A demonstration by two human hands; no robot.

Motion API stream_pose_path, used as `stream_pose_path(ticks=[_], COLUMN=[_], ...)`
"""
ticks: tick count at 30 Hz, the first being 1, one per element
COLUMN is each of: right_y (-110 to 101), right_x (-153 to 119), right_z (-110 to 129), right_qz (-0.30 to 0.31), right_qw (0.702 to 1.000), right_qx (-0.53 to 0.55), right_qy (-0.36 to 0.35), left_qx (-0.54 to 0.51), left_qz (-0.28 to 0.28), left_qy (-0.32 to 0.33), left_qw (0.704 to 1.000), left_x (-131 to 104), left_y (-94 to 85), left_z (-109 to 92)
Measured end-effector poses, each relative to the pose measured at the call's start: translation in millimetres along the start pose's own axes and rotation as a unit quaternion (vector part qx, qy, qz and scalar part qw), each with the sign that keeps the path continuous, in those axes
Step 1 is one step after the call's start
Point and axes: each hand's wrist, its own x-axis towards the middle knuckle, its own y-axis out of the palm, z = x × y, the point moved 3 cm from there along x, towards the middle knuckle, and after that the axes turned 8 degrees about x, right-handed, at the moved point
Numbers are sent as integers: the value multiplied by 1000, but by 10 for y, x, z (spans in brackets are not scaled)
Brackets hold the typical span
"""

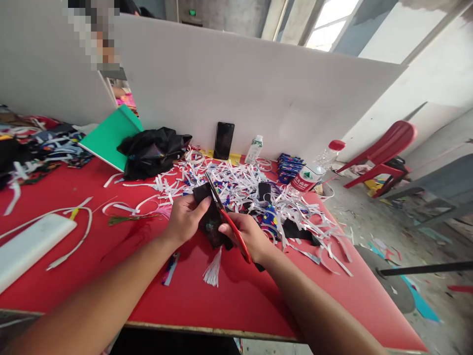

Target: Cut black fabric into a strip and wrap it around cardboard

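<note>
My left hand pinches a piece of black fabric between thumb and fingers, above the red table. In my right hand is a pair of scissors with red handles, its blades pointing up and away along the right side of the fabric. Whether the blades touch the cloth I cannot tell. A white tassel hangs or lies just below the fabric. Beyond both hands spreads a heap of white strips, mixed with dark and blue patterned pieces.
A black bag and a green board sit back left; a white power bank with a cable lies left. At the back stand a phone, a small carton and a tilted water bottle. A white partition rises behind.
</note>
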Motion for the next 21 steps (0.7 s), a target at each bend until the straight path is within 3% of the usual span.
stream_pose_path(ticks=[4, 12, 21], right_y=[-1, -28, -40], right_x=[-7, -3, -1], right_z=[17, 129, 89], right_qz=[-6, -75, -95], right_qw=[999, 977, 971], right_qx=[-28, -196, -215], right_qy=[17, 41, 43], left_qx=[29, 44, 31], left_qz=[-6, -12, 0], left_qy=[2, 11, 10], left_qw=[1000, 999, 999], left_x=[2, -9, -23], left_y=[7, -5, -3], left_z=[-16, 3, 8])
